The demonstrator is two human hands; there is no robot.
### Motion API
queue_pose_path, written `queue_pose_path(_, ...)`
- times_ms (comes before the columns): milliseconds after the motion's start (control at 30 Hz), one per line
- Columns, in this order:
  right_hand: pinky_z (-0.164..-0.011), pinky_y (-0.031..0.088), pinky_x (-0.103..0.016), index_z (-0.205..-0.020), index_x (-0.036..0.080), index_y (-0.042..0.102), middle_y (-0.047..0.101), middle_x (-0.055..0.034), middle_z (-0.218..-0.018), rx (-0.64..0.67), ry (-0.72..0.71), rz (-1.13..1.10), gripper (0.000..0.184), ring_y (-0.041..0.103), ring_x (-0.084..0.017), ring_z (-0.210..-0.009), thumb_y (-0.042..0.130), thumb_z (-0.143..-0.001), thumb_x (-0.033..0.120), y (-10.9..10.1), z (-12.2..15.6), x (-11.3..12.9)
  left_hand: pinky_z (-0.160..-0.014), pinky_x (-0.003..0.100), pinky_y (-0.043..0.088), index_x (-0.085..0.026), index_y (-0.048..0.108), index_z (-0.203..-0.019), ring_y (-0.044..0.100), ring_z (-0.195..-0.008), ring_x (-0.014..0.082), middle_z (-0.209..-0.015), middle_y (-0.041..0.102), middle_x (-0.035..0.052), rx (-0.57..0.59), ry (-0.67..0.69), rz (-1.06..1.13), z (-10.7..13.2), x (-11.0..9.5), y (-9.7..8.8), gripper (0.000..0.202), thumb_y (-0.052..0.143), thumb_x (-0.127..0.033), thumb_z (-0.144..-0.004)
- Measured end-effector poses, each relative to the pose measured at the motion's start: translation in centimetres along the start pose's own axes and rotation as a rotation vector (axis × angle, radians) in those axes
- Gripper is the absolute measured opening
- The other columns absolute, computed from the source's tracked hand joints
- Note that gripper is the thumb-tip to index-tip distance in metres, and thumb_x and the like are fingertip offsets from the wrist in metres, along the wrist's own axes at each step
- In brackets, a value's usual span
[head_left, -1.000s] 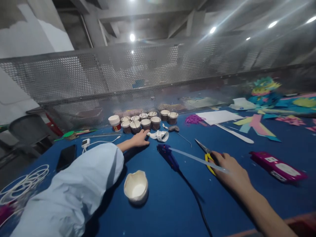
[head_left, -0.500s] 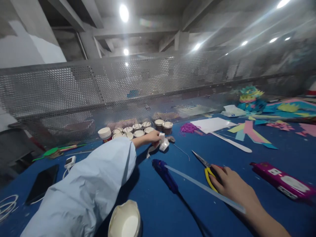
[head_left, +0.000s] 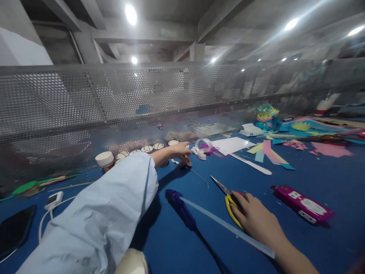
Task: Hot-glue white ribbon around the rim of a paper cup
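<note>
My left hand point(head_left: 181, 150), its fingers apart, reaches across the table in front of the paper cups. Just beyond its fingertips is a loosely coiled white measuring tape point(head_left: 202, 149), apart from the hand, beside a purple shredded bundle point(head_left: 212, 149). Under the fingers sits a small grey coil of wire point(head_left: 186, 164) with a loose end; whether they touch it I cannot tell. My right hand point(head_left: 253, 216) is closed over the red-and-yellow handles of a pair of scissors point(head_left: 232, 211), whose blades point away to the left on the table.
A blue glue gun point(head_left: 181, 209) with a long clear glue stick lies between my arms. Stacked paper cups point(head_left: 104, 160), a phone point(head_left: 17, 228) and a white charger point(head_left: 53, 199) are left. A magenta pouch point(head_left: 303, 205), white plastic knife point(head_left: 252, 164) and paper strips point(head_left: 270, 154) lie right.
My left hand has let go of the white measuring tape, which is now farther right near the purple bundle. The view has turned right. The right hand stays on the scissors.
</note>
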State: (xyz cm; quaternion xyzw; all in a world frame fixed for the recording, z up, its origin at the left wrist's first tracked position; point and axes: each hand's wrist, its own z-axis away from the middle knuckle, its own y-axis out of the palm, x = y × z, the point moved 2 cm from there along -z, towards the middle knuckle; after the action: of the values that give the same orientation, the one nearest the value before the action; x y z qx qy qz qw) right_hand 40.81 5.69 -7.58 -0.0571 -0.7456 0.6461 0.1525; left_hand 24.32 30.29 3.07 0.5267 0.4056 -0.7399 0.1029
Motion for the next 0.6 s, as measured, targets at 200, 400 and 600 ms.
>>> queue_pose_path(200, -0.066, 0.048, -0.035, -0.123, 0.016, 0.054, 0.06, -0.0122, -0.106, -0.04, 0.005, 0.024, 0.039, 0.058, -0.028, -0.1, 0.038, -0.093, 0.037, -0.2, 0.2, 0.7, -0.055, 0.024, 0.05, -0.015, 0.057, -0.119, 0.063, -0.059, 0.0138, -0.077, 0.066, 0.0024, 0.065, -0.003, -0.111, 7.2, -1.6, -2.4, 0.052, 0.067, -0.013, -0.068)
queue_pose_path(400, -0.065, 0.046, -0.036, -0.108, 0.014, 0.062, 0.061, -0.0165, -0.1, -0.023, -0.023, 0.157, 0.038, 0.059, -0.031, -0.093, 0.037, -0.095, 0.039, -1.7, 0.5, 1.8, -0.065, 0.027, 0.05, -0.018, 0.063, -0.111, 0.066, -0.072, 0.0159, -0.09, 0.07, 0.0062, -0.052, 0.072, -0.306, 19.4, -4.7, -5.4, 0.036, 0.062, -0.025, -0.076)
queue_pose_path(600, -0.059, 0.045, -0.037, -0.105, 0.016, 0.065, 0.065, -0.0193, -0.097, -0.202, -0.124, 0.094, 0.041, 0.063, -0.033, -0.085, 0.037, -0.093, 0.045, -3.5, 3.0, -0.7, -0.085, 0.035, 0.05, -0.016, 0.064, -0.104, 0.064, -0.094, 0.019, -0.101, 0.069, 0.0062, -0.361, -0.032, -0.251, 30.5, -0.9, -5.0, 0.031, 0.057, -0.023, -0.075)
